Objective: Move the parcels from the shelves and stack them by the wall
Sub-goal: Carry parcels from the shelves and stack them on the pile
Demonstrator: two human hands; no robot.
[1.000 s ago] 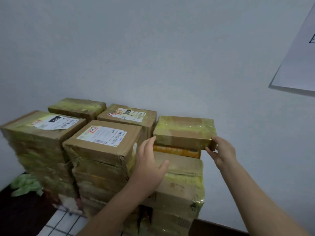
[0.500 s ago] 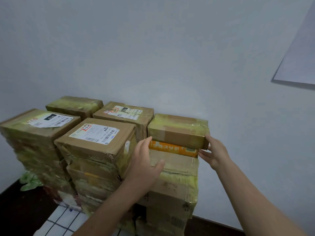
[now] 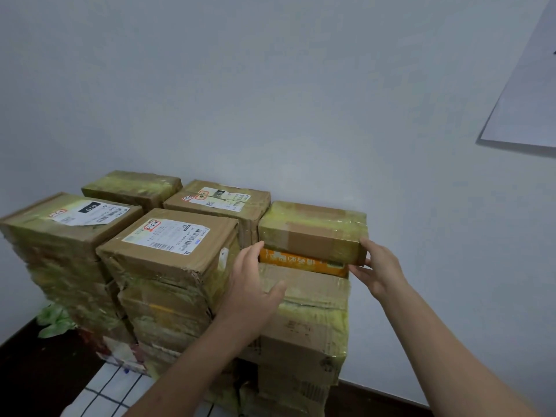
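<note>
step: squaring the top parcel (image 3: 313, 228) on the right-hand stack, judging by where the hands sit
parcel location: flat on an orange box (image 3: 301, 261), which sits on a bigger carton (image 3: 307, 311); back edge near the wall (image 3: 270, 100), left end just beside the neighbouring labelled parcel (image 3: 216, 203)
left hand (image 3: 249, 284): fingers straight and together, tips at the parcel's left front corner, thumb spread over the carton below; grips nothing
right hand (image 3: 377, 266): pinches the right front corner, thumb on the upper edge, fingers at the lower edge
arms: both forearms reach forward and up, left wrist lower than the right
how to do it well: slide, don't lift; push with the flat left fingers against the right-hand pinch, and line up the front face with the orange box
watch: the parcel seems to overhang the orange box on the right and the tape looks slick; let go only once it lies flat
</note>
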